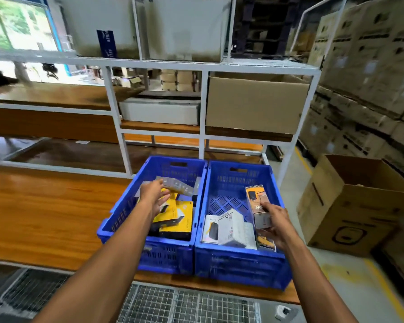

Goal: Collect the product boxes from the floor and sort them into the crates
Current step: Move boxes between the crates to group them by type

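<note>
I stand over two blue perforated plastic crates set side by side on the orange-brown wooden bench top (44, 217), and each hand is busy in its own crate. My right hand (275, 226) is curled round the lower end of a tall orange-and-grey product box (258, 201), pinching it upright against the 3 o'clock wall of the right crate (240, 264). My left hand (155, 197) reaches over the left crate (166, 257) with fingers fairly straight, touching or just above a flat grey blister-style pack (176, 185) near the crate's 12 o'clock end; I cannot tell whether I actually grip it. To finish this step well, I judge that I should lower the tall box until its base meets the crate floor before letting go, or lay it flat towards 12 o'clock where bare floor shows, because the white product boxes (233, 226) leaning at 6 o'clock look ready to topple. In the left crate the yellow-and-black product boxes (180, 215) lie stacked at 6 o'clock, so the grey pack ought to settle flat at the far end rather than tilt on their edge. Keeping like with like matters more than speed here.
</note>
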### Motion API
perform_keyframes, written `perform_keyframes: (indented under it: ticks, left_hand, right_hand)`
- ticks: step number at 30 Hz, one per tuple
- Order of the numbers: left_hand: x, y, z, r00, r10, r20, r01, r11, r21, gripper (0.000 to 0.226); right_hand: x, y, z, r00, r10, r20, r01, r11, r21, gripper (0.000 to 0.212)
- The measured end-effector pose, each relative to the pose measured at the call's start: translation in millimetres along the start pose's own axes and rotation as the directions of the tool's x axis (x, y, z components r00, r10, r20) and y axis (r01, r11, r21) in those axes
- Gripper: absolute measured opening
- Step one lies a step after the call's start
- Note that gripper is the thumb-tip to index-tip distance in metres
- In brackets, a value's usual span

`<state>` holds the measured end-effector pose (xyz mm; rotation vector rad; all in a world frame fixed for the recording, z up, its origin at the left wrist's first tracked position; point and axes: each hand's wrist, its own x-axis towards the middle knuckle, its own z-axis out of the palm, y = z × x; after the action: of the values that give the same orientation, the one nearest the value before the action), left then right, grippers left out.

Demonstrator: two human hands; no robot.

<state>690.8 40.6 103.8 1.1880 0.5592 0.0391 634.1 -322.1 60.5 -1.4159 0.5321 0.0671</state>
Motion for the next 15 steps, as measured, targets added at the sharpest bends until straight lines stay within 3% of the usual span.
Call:
perform_keyframes:
  ticks: [5,8,12,15]
  left_hand:
    - [-5,-10,6,0.999,-0.003,0.050,-0.003,0.993,0.118,0.013]
    - [-14,-30,16,0.991,-0.034,0.130,0.006,0.978,0.208,0.014]
    - [-28,-61,39,0.958,-0.021,0.286,-0.070,0.950,0.305,0.017]
    - [-46,-73,57,0.931,-0.003,0.364,-0.132,0.929,0.346,0.018]
  right_hand:
    - [-14,11,5,0.992,-0.038,-0.123,0.035,0.999,-0.030,0.044]
    - [-13,22,3,0.975,-0.058,-0.215,0.046,0.997,-0.059,0.061]
    - [-13,32,-5,0.900,-0.176,-0.398,0.059,0.956,-0.288,0.076]
    - [-33,29,-5,0.877,-0.272,-0.397,0.062,0.882,-0.468,0.070]
